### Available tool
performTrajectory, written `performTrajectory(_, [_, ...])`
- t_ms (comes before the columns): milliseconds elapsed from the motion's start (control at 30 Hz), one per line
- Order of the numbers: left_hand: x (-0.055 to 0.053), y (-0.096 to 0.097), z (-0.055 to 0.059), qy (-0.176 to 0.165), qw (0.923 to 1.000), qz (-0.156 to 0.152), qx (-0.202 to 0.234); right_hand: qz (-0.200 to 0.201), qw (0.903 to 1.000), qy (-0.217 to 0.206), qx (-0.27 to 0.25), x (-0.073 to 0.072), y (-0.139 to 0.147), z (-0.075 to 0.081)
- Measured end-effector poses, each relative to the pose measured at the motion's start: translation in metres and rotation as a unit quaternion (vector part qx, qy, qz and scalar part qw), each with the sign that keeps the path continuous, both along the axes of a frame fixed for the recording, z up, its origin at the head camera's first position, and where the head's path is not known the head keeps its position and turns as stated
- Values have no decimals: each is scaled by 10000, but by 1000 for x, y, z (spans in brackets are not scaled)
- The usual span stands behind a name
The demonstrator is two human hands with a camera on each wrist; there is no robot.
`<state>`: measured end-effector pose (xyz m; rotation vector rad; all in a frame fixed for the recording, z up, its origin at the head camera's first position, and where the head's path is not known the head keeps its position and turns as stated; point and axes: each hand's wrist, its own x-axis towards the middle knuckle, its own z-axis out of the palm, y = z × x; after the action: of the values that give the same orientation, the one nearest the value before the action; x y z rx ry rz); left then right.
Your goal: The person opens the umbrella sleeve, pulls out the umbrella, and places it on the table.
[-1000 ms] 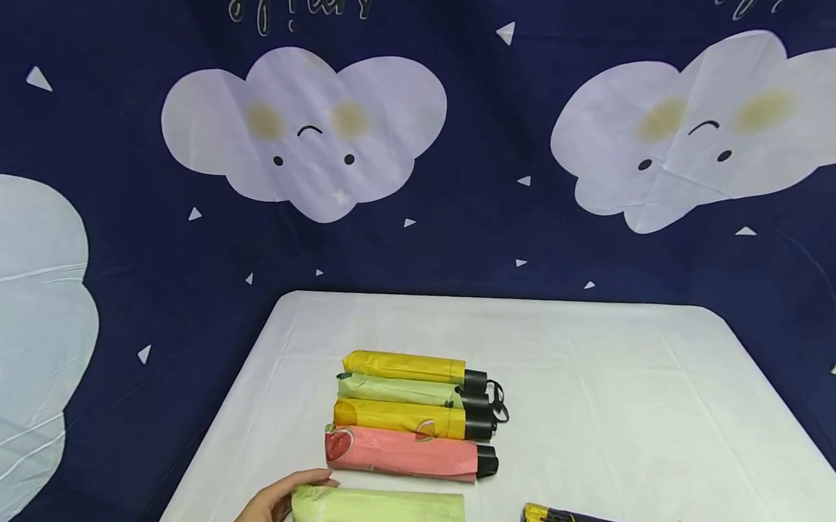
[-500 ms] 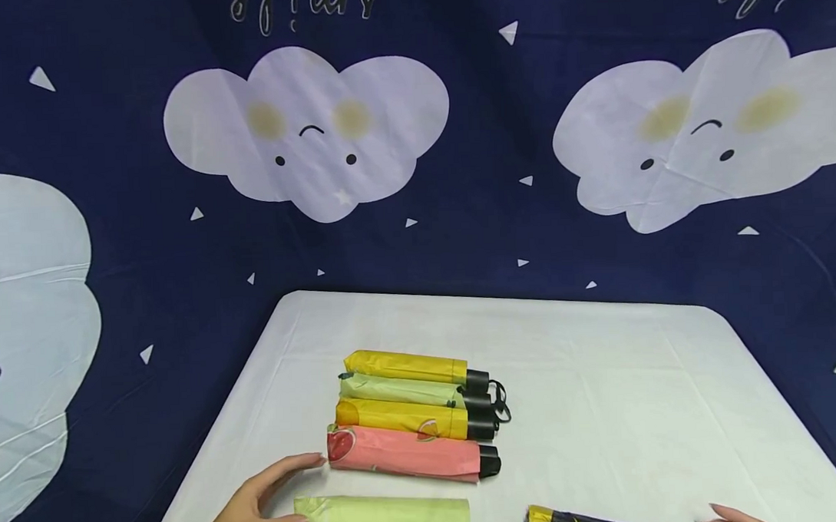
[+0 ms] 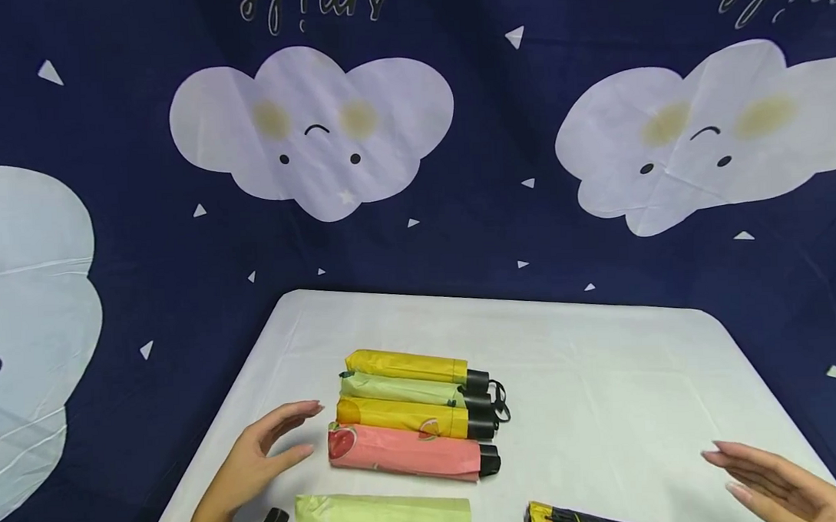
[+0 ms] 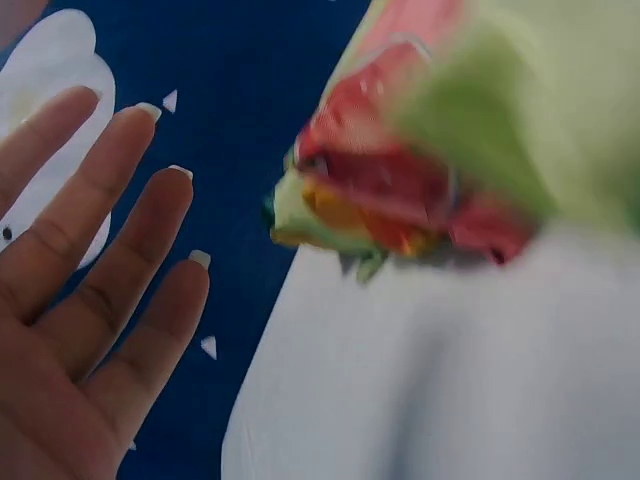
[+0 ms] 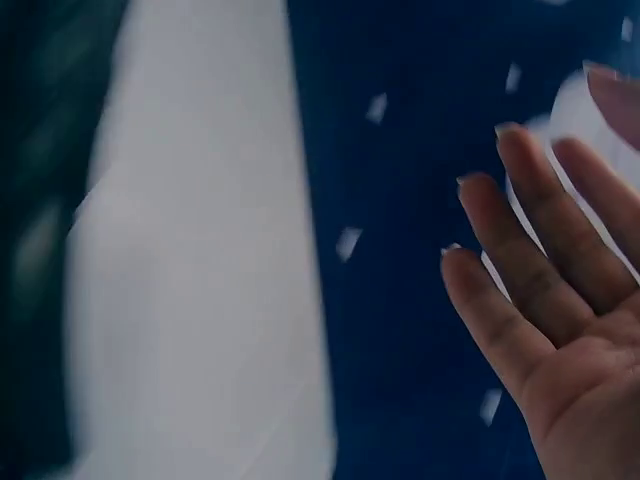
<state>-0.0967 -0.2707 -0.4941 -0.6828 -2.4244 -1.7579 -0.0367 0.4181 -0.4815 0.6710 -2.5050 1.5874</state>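
My left hand point(image 3: 255, 459) is raised just left of a row of folded umbrellas, its fingers spread and holding nothing. Nearest to it lies a pink folded umbrella point(image 3: 404, 451) with a watermelon print and black handle. Below that, a pale green folded umbrella point(image 3: 382, 517) is cut off by the bottom edge of the head view. To its right is a black-and-yellow folded umbrella point(image 3: 572, 519), partly out of view. My right hand point(image 3: 788, 482) hovers at the table's right side with relaxed fingers and an empty palm, seen also in the right wrist view.
Behind the pink umbrella lie a yellow umbrella point(image 3: 403, 417), a light green umbrella point(image 3: 402, 388) and another yellow umbrella point(image 3: 404, 363), side by side with handles to the right. They rest on a white-covered table point(image 3: 602, 393). A dark blue cloud-print cloth point(image 3: 496, 120) hangs behind.
My left hand has released the pale green umbrella and moved up beside the row. My right hand has risen further into view, away from the black-and-yellow umbrella.
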Motion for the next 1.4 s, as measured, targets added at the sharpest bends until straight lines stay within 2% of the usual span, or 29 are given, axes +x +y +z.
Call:
performTrajectory(33, [-4,2,0,5,10000,51,-86,-680,9967,-27,450,1,-19,14])
performTrajectory(67, [-7,4,-1,-55,9997,124,-204,-1202,9889,-108,863,0,-36,27])
performTrajectory(100, [-10,7,-3,-120,9991,192,-353,-1371,9849,-101,1054,-5,-50,37])
performTrajectory(133, [-13,9,-5,-203,9981,259,-515,-1355,9834,-119,1199,-9,-61,44])
performTrajectory(200, [-16,14,-11,-435,9955,323,-784,-1215,9825,47,1408,-19,-79,48])
performTrajectory(267, [-19,19,-16,-643,9931,324,-926,-1075,9785,430,1704,-29,-96,44])
performTrajectory(333, [-20,23,-20,-814,9927,254,-858,-817,9735,838,1963,-41,-115,34])
performTrajectory(433, [-21,26,-24,-821,9945,53,-641,-311,9682,1061,2243,-56,-148,23])
performTrajectory(600, [-21,27,-31,-604,9966,-308,-467,527,9711,380,2297,-81,-193,12])
performTrajectory(733, [-22,26,-38,-544,9966,-298,-535,901,9730,65,2126,-93,-216,-2])
performTrajectory(933, [-21,24,-40,-623,9958,-318,-592,944,9731,-348,2075,-98,-231,-20])
performTrajectory(1100, [-19,21,-39,-739,9928,-304,-894,852,9703,-586,2186,-92,-236,-33])
performTrajectory(1300, [-21,18,-43,-299,9920,-395,-1162,650,9742,-373,2127,-86,-239,-43])
performTrajectory(1400, [-21,17,-45,-217,9912,-391,-1243,513,9737,-218,2210,-83,-244,-46])
